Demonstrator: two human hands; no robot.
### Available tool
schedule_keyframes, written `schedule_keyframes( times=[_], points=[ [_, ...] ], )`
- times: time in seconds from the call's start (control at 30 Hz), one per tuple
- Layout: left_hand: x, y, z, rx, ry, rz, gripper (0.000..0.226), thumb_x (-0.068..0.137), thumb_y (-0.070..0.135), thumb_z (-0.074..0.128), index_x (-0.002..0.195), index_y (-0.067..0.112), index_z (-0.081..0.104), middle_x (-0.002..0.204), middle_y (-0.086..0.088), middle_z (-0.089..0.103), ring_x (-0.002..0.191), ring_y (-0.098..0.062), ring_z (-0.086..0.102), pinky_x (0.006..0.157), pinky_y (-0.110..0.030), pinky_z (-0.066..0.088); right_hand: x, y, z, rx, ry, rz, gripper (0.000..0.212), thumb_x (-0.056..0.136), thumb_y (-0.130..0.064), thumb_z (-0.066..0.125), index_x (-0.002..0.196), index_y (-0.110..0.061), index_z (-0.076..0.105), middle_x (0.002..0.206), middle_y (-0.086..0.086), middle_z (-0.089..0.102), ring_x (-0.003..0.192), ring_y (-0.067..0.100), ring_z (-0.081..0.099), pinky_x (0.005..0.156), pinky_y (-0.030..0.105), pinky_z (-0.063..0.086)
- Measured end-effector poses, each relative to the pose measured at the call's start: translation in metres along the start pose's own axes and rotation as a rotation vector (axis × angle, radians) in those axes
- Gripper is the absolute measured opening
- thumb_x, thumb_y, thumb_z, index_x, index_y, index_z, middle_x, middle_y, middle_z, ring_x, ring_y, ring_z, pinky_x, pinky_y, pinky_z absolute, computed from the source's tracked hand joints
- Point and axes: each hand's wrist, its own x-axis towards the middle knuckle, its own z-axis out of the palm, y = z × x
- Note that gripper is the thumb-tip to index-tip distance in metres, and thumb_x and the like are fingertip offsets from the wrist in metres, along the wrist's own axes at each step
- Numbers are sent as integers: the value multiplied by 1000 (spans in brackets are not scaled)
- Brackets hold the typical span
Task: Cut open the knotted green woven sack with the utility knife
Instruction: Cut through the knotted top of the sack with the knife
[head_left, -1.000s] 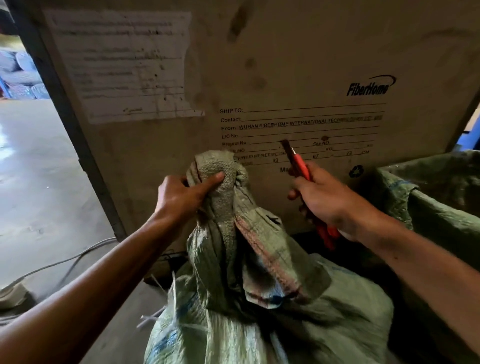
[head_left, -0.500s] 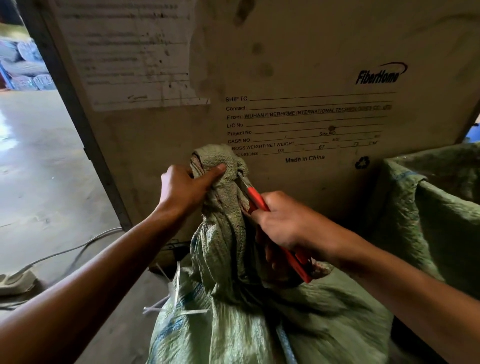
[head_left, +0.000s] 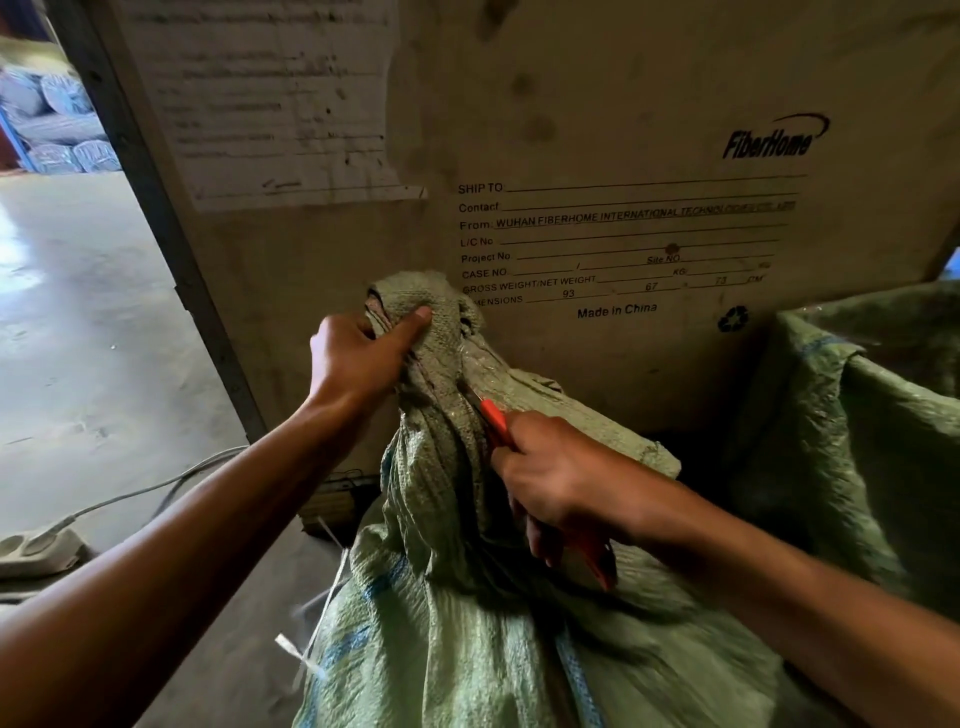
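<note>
A green woven sack stands upright in front of me, its neck twisted into a knot at the top. My left hand grips the sack just below the knot and holds it up, thumb pressed on the fabric. My right hand is shut on an orange utility knife. The knife's front end is pushed into the folds of the neck under the knot, and its blade is hidden in the fabric. The handle's lower end sticks out beneath my fist.
A large cardboard shipping box stands right behind the sack. A second green sack, open at the top, sits to the right. On the concrete floor at left lie a power strip and its white cable.
My right hand brought the knife from the air beside the knot onto the neck, then drew it downward along the folds. My left hand kept its grip under the knot.
</note>
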Motion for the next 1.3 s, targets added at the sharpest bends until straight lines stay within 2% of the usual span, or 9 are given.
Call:
schedule_keyframes(
  times=[0.1, 0.23, 0.37, 0.5, 0.63, 0.77, 0.9, 1.1, 1.3],
  points=[
    [0, -2, -1, -22, 3, -31, 37, 72, 42, 78, 74, 6, 74, 73, -11, 75, 67, -26, 73, 66, -48, 62, 1, 6, -1, -50, -21, -7, 18, 96, -10, 40, 79, -14, 40, 64, 0, 44, 31, 4, 49, 28, 10, 35],
    [-2, -6, -1, -41, -14, -86, 37, 74, 41, 77, 79, 4, 73, 79, -12, 76, 71, -25, 73, 70, -48, 62, 3, 12, -1, -147, -56, -13, 12, 95, -10, 43, 101, -2, 50, 67, -2, 44, 53, 9, 51, 50, 16, 44],
    [4, -5, -7, -65, -25, -107, 41, 75, 45, 75, 80, 4, 71, 81, -14, 74, 70, -25, 71, 73, -46, 61, -8, 14, -8, -150, -92, 16, 19, 94, -17, 45, 76, -12, 51, 66, 1, 51, 51, 12, 51, 47, 26, 45],
    [4, -2, -9, -85, -99, -93, 43, 75, 50, 73, 83, 7, 72, 80, -9, 76, 69, -21, 72, 71, -41, 62, -20, 3, -32, 20, 334, -247, 13, 89, -31, 56, 84, -22, 50, 68, -4, 53, 46, 4, 52, 41, 20, 49],
    [-11, 5, 3, -119, -297, -28, 50, 74, 53, 70, 86, 3, 70, 73, -4, 77, 65, -15, 72, 59, -24, 59, -7, 7, -38, -27, 478, -320, 40, 76, -35, 74, 103, -24, 46, 93, -13, 55, 82, -1, 54, 64, 13, 41],
    [-20, 5, 9, 7, -524, 124, 40, 69, 37, 79, 99, 13, 70, 92, 1, 78, 84, -11, 74, 69, -19, 57, 7, 20, -32, 120, 450, -321, 35, 83, -16, 67, 114, -14, 51, 110, 4, 61, 102, 17, 59, 89, 36, 52],
    [-10, -1, -7, 83, -560, 182, 47, 67, 14, 82, 111, 9, 65, 105, -3, 75, 99, -15, 71, 92, -37, 55, 12, 32, -61, 220, 363, -269, 28, 85, -11, 63, 109, -19, 52, 99, 2, 62, 93, 16, 62, 76, 27, 52],
    [-16, -6, 6, 57, -545, 91, 59, 62, 26, 86, 114, 13, 62, 105, -2, 75, 99, -14, 70, 92, -36, 55, 11, 63, -80, 239, 343, -168, 30, 77, -21, 72, 103, -23, 56, 98, 0, 63, 89, 11, 62, 71, 23, 52],
    [-48, -18, 70, 205, -414, 160, 54, 64, 39, 84, 103, 12, 59, 91, 4, 68, 83, -10, 65, 70, -30, 55, -23, 127, -81, 166, 620, 73, 16, 83, -32, 64, 90, -17, 65, 70, 2, 61, 50, 10, 58, 42, 23, 43]
  ],
)
